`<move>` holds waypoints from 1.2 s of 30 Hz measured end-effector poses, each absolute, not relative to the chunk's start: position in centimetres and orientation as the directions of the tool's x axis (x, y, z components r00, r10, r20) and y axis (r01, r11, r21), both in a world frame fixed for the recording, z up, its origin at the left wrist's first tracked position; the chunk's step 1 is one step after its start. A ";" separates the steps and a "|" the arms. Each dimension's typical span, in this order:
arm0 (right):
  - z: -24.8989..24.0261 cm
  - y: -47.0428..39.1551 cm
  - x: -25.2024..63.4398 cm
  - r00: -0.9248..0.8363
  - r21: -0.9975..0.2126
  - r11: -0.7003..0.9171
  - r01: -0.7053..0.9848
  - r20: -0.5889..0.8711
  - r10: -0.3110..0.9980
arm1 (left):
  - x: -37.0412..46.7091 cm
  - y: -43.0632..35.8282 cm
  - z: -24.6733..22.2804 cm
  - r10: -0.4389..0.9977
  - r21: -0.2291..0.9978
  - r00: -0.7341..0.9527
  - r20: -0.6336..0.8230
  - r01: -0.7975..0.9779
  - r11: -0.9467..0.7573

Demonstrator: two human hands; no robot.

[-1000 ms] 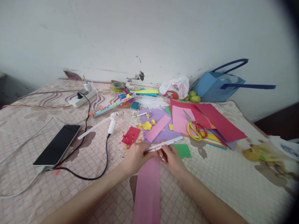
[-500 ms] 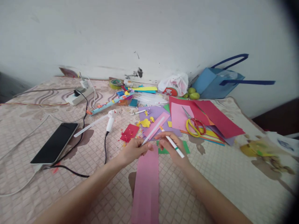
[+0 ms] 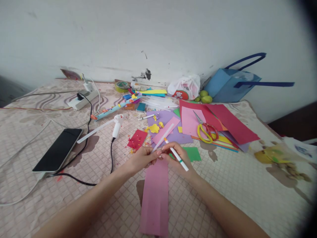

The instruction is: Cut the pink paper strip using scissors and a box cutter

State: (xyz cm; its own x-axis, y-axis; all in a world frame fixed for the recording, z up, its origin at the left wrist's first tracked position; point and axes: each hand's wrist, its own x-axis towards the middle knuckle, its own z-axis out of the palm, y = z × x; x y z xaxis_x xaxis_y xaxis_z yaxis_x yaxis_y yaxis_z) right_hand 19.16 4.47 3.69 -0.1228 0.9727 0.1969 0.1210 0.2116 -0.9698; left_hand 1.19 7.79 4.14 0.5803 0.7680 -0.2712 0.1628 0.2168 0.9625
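Observation:
My left hand (image 3: 146, 156) is closed on a thin whitish translucent stick (image 3: 165, 135) that looks like a glue stick; it slants up and away over a small pink paper piece (image 3: 162, 136). In my right hand (image 3: 178, 154) lies a white pen (image 3: 179, 159) with an orange tip and a green band, across the bent fingers. The fingertips of both hands meet, and what is between them is hidden. Below them a long pink paper strip (image 3: 155, 198) runs toward me. Beside my right hand is a green paper piece (image 3: 193, 154).
A glue gun (image 3: 117, 128) with its cord and a phone (image 3: 58, 150) lie left, near a power strip (image 3: 85, 100). Scissors (image 3: 206, 130) rest on coloured papers (image 3: 232, 122) at right. Behind are a decorated blue stick (image 3: 111, 111), a plastic bag (image 3: 185, 86) and a blue bag (image 3: 228, 85).
My right hand has moved left and its fingertips now meet those of my left hand. The pen has shifted left with it. The left hand has barely moved.

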 end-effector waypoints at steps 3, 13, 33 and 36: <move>3.4 4.7 19.1 0.004 -0.978 0.193 0.081 0.193 0.981 | 1.1 7.9 4.2 0.784 0.965 0.562 -0.263 0.150 0.216; 2.0 5.4 19.8 -0.029 -0.912 0.181 0.369 0.183 0.983 | 1.0 7.7 4.8 0.821 0.976 0.530 -0.211 0.162 0.146; 1.4 5.6 20.4 0.053 -0.954 0.120 0.274 0.139 0.989 | 0.0 9.2 4.3 0.943 0.902 0.289 0.163 0.344 -0.262; 1.7 5.4 20.8 0.058 -0.957 0.116 0.268 0.136 0.989 | -0.2 8.7 5.6 0.929 0.950 0.341 0.144 0.216 -0.227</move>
